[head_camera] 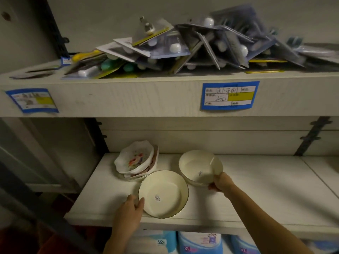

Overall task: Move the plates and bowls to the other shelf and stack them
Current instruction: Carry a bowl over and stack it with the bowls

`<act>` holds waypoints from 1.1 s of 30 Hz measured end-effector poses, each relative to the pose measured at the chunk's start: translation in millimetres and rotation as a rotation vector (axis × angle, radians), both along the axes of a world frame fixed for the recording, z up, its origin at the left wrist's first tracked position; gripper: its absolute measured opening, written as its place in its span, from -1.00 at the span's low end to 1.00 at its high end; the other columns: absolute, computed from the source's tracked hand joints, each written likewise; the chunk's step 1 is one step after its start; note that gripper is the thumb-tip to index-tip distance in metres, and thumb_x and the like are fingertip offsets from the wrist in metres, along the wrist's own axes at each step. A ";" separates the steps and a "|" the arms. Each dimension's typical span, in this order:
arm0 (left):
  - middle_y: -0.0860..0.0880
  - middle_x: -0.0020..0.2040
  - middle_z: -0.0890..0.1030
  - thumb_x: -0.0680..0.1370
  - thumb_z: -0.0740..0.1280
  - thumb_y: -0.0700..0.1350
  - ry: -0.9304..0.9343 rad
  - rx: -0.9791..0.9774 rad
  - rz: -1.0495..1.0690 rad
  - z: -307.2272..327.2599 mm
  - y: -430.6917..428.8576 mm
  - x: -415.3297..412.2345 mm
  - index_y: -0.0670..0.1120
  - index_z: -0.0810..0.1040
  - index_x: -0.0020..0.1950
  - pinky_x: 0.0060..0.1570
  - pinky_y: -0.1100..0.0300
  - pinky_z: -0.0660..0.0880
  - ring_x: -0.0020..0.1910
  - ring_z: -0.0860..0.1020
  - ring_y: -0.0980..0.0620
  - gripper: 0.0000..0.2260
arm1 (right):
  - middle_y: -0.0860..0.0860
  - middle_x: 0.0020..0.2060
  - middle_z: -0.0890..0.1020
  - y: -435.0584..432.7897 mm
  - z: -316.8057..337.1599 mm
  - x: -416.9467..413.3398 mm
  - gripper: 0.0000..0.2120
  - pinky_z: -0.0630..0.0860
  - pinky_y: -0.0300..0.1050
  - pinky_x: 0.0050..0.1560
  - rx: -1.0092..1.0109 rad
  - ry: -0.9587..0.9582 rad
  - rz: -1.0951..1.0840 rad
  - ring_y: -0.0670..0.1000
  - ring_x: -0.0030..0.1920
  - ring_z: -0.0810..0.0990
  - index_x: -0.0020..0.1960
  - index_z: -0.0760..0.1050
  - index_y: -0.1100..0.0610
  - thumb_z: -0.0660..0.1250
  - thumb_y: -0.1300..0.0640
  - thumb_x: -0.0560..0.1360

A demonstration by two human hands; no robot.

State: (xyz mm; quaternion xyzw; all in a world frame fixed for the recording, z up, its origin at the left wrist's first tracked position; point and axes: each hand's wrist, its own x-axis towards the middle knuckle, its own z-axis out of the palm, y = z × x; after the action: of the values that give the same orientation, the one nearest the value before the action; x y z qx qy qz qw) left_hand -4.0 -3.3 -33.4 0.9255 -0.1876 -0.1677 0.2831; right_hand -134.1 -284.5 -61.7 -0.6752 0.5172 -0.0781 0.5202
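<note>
Lower shelf (256,182), white board, dim light. Leftmost on it: a stack of scalloped floral dishes (134,159), tilted, the top one leaning up toward the back left. At least three nested; exact count unclear.

Left hand (131,205) is at the near-left rim of the front cream bowl (163,193). Thumb lies over the rim edge, fingers behind or under it, so it reads as a rim pinch. The bowl sits near the shelf's front edge, its far rim just beside the floral stack, maybe touching it. It is empty except for a small round sticker on the inside base.

To its right, a second cream bowl (200,166), tipped so its inside faces the camera, rim raised at the back. Empty too, with a small label inside. Right hand (218,182) pinches its near-right rim, thumb on the inside wall, fingers beneath. The two bowls lie very close; contact cannot be told.

Handling judgement: glazed ceramic or similar, stiff, smooth, likely slippery and chip-prone at the rim. Moderate weight for one hand. Better hold: thumb inside, fingers spread under the base. The cream bowls look matched and should nest; the scalloped dishes will seat less evenly.

Upper shelf (146,96) holds a loose heap of blister packs (192,48); price tag (229,95) on its face.
</note>
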 end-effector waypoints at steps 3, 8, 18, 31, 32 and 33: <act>-0.17 -0.06 0.66 0.54 0.19 0.10 0.039 0.049 -0.013 -5.3 -7.0 7.6 -0.16 0.49 -0.02 -0.02 0.05 0.52 -0.04 0.60 -0.14 -0.68 | 0.08 -0.56 0.57 -1.6 2.8 -21.5 -0.78 0.45 -0.26 -0.58 0.012 -0.012 0.008 -0.06 -0.63 0.51 -0.14 0.49 0.30 0.16 0.18 0.56; -0.16 -0.18 0.64 0.52 0.24 0.05 0.064 0.173 -0.087 -9.8 -13.7 18.9 -0.16 0.47 -0.18 -0.13 0.11 0.49 -0.12 0.61 -0.13 -0.73 | 0.07 -0.30 0.58 2.5 20.5 -45.5 -0.77 0.46 -0.17 -0.28 -0.192 0.347 0.107 0.05 -0.27 0.54 -0.10 0.48 0.24 0.11 0.15 0.57; -0.07 -0.46 0.43 0.50 0.22 -0.16 0.080 0.096 -0.119 -9.4 -22.1 16.7 -0.13 0.35 -0.46 -0.37 0.14 0.26 -0.34 0.43 -0.09 -0.69 | 0.09 -0.34 0.62 8.7 48.5 -67.7 -0.76 0.48 -0.11 -0.22 -0.377 0.404 0.050 0.08 -0.31 0.59 -0.31 0.42 0.17 0.11 0.24 0.51; -0.16 -0.46 0.42 0.50 0.25 -0.21 -0.022 -0.167 -0.211 44.0 -53.6 -11.7 -0.15 0.36 -0.51 -0.34 0.10 0.24 -0.38 0.39 -0.14 -0.64 | 0.02 -0.48 0.47 47.2 96.6 -189.3 -0.74 0.35 -0.23 -0.42 -0.379 0.024 -0.288 -0.03 -0.47 0.42 -0.28 0.41 0.15 0.12 0.21 0.57; -0.15 -0.47 0.41 0.50 0.25 -0.22 -0.024 -0.191 -0.245 50.4 -59.4 -19.0 -0.16 0.37 -0.51 -0.36 0.11 0.23 -0.40 0.38 -0.12 -0.64 | 0.03 -0.46 0.48 50.4 99.0 -202.7 -0.76 0.37 -0.22 -0.41 -0.359 0.002 -0.320 -0.03 -0.45 0.43 -0.25 0.43 0.17 0.13 0.20 0.58; -0.14 -0.47 0.41 0.51 0.25 -0.22 -0.015 -0.210 -0.281 56.8 -65.1 -27.6 -0.17 0.38 -0.50 -0.38 0.13 0.22 -0.41 0.37 -0.09 -0.65 | 0.04 -0.44 0.48 53.7 100.5 -216.3 -0.77 0.38 -0.22 -0.40 -0.342 -0.021 -0.353 -0.03 -0.44 0.43 -0.22 0.44 0.18 0.13 0.20 0.58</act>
State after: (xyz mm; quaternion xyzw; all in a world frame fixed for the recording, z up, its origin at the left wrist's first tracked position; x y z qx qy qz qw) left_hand -31.7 -68.4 23.4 0.8567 -0.3337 -0.1782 0.3508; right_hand -350.3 -230.8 38.8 -0.6518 0.6008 -0.2613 0.3820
